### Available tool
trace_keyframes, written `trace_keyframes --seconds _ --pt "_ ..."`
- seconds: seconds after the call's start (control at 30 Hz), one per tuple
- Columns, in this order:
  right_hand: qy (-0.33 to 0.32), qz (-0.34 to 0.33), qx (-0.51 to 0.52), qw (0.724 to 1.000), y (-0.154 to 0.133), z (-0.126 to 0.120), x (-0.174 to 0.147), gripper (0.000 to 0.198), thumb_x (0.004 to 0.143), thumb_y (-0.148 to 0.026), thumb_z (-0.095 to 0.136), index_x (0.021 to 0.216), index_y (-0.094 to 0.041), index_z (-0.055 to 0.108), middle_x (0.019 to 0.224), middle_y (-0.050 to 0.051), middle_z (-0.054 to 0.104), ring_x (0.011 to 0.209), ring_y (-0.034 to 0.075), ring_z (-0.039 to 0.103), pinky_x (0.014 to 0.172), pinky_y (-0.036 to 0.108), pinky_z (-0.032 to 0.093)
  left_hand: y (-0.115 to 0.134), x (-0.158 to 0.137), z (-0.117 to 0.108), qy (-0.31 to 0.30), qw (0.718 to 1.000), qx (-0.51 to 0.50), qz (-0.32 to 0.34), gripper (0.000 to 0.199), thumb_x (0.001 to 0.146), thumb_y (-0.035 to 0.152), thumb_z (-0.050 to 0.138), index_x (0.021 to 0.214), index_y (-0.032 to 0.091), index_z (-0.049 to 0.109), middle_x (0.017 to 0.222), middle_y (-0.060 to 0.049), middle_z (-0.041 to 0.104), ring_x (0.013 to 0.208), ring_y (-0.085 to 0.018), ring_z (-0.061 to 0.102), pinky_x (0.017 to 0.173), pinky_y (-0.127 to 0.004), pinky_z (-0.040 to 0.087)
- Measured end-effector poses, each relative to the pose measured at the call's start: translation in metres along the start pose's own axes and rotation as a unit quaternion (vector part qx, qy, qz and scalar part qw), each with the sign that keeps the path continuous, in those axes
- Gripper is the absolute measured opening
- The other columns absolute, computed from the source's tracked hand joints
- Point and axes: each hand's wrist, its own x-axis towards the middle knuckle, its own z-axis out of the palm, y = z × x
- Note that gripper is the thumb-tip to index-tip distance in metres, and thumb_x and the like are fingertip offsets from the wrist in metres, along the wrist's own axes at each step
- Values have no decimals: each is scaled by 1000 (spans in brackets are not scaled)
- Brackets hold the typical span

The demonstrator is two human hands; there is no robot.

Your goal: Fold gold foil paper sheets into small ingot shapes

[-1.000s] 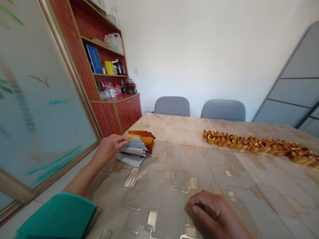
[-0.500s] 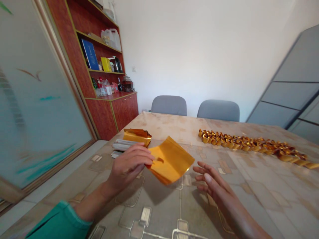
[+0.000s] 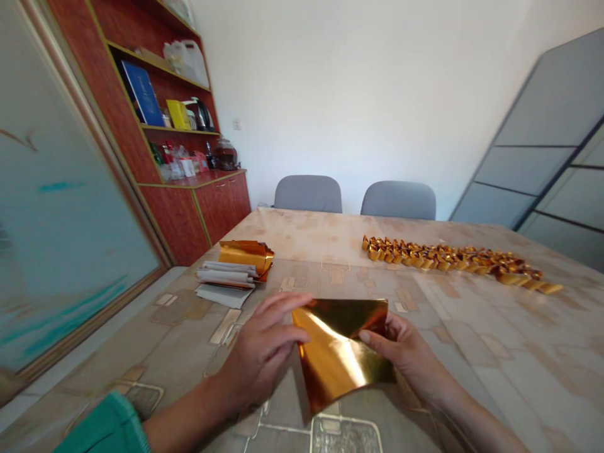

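Note:
A shiny gold foil paper sheet (image 3: 337, 355) is held above the table's near middle, slightly curved and bright with reflections. My right hand (image 3: 408, 352) pinches its right side, thumb on top and the other fingers behind. At the left edge, my left hand (image 3: 264, 346) has its thumb and fingertips closed on the sheet near the upper corner. Behind and left of my left hand lies a stack of curled gold foil sheets (image 3: 245, 253). Grey-white folded papers (image 3: 226, 275) overlap the front of that stack.
Rows of folded gold foil pieces (image 3: 438, 257) stretch across the right back of the patterned table (image 3: 302, 236). Two grey chairs (image 3: 307, 193) stand at the far edge. A red-brown shelf cabinet (image 3: 221, 207) is at the left, a grey panelled cabinet (image 3: 528, 151) at the right.
The foil sheet has turned its shiny face up and come nearer. My right hand, previously apart and open, has taken hold of its right side. The view has shifted slightly right.

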Motion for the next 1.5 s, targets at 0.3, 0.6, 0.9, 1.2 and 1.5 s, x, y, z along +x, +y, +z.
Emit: trace_keyframes --seconds 0.3,0.6,0.9,1.2,1.5 --pt "3 -263 -222 939 -5 -8 -5 15 80 -17 65 71 -26 58 99 3 75 95 24 65 78 36 51 12 -11 29 44 988 -106 -103 87 81 18 75 151 33 26 153 -13 41 135 -29 47 110 -47 39" --pt "-221 -301 -498 782 -2 -51 -15 19 94 -15 59 96 -30 71 122 -3 72 113 21 63 104 37 46 10 -12 32 -193 967 102 132 33 96 16 51 126 23 62 127 -9 68 115 -25 63 98 -36 48" --pt "-296 -232 -522 765 -6 -63 -36 42 79 -6 61 118 -22 61 133 10 65 123 23 59 104 35 48 14 -20 47 -204 961 125 139 20 96 15 46 108 18 62 112 -7 73 91 -21 63 82 -35 49" --pt "-217 -158 -466 843 -9 -61 -34 16 98 -26 50 92 -23 65 101 6 70 100 23 64 89 37 52 25 -17 47 -201 972 93 -75 13 93 19 51 104 20 58 87 -2 70 77 -18 67 69 -27 54" --pt "-61 -105 -486 866 15 -58 -22 25 96 -31 52 76 -20 63 72 3 61 71 21 57 64 34 43 12 -18 59 -158 976 152 13 47 93 8 44 139 21 42 156 -21 32 123 -25 60 93 -34 55"
